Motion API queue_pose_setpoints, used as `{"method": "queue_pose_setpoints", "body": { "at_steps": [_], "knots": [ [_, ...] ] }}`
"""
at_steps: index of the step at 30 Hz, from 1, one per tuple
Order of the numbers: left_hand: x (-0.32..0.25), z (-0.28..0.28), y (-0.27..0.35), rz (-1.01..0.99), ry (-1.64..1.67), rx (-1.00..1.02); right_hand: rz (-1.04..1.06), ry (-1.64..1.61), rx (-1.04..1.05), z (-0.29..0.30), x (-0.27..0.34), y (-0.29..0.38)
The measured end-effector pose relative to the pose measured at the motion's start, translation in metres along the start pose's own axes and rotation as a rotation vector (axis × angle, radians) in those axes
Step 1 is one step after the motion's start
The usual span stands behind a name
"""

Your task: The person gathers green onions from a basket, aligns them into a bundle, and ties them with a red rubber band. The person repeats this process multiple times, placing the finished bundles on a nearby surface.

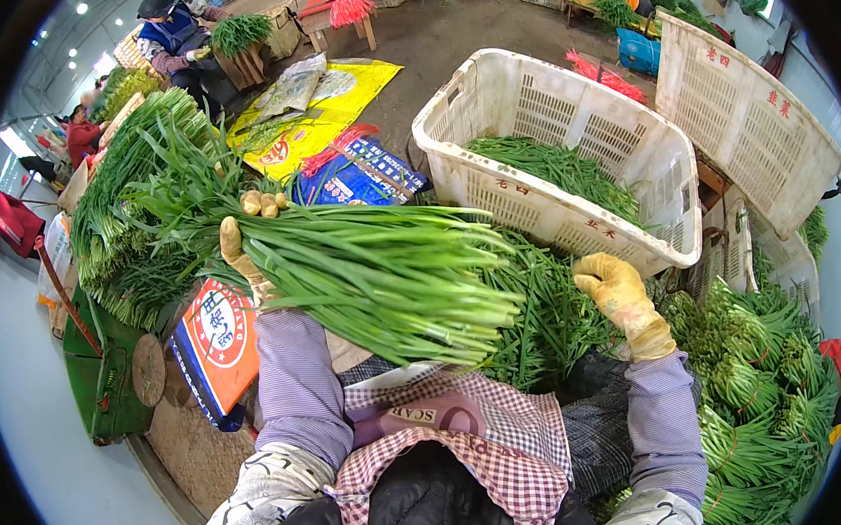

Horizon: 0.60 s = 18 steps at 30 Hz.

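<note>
My left hand [243,248], in a soiled yellowish glove, is closed around a large bunch of garlic chives [385,279]; its pale stem ends point right, across my lap. To the right of those ends, my right hand [614,294], in a yellow glove, hovers over loose chives [546,312], fingers curled. Whether it pinches anything is not visible. A white plastic crate [553,189] with more chives [559,171] inside stands just beyond. Tied bundles of chives [748,416] are piled at my right side.
A tall heap of chives [141,186] rises at left. Ahead lie a yellow sack [359,86], a blue sack [357,176] and pink ties [604,78]. An orange printed sack [223,347] is by my left forearm. Another crate [743,113] leans at right. A co-worker [176,46] sits at upper left.
</note>
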<state>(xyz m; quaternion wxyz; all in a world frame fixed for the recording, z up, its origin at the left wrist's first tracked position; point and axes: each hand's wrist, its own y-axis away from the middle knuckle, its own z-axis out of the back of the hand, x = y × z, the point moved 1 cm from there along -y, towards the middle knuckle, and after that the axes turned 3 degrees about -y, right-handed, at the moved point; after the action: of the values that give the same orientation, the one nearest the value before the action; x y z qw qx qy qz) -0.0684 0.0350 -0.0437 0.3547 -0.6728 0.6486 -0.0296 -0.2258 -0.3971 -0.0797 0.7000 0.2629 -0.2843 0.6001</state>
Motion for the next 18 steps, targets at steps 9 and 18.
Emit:
{"method": "queue_pose_setpoints", "body": {
  "at_steps": [9, 18],
  "knots": [
    [0.008, -0.019, -0.019, -0.077, 0.111, 0.304, 0.134, -0.224, 0.204, 0.008, 0.031, -0.021],
    [0.045, -0.076, -0.047, 0.139, -0.074, 0.204, 0.397, -0.445, 0.436, -0.021, 0.092, -0.075]
  ]
}}
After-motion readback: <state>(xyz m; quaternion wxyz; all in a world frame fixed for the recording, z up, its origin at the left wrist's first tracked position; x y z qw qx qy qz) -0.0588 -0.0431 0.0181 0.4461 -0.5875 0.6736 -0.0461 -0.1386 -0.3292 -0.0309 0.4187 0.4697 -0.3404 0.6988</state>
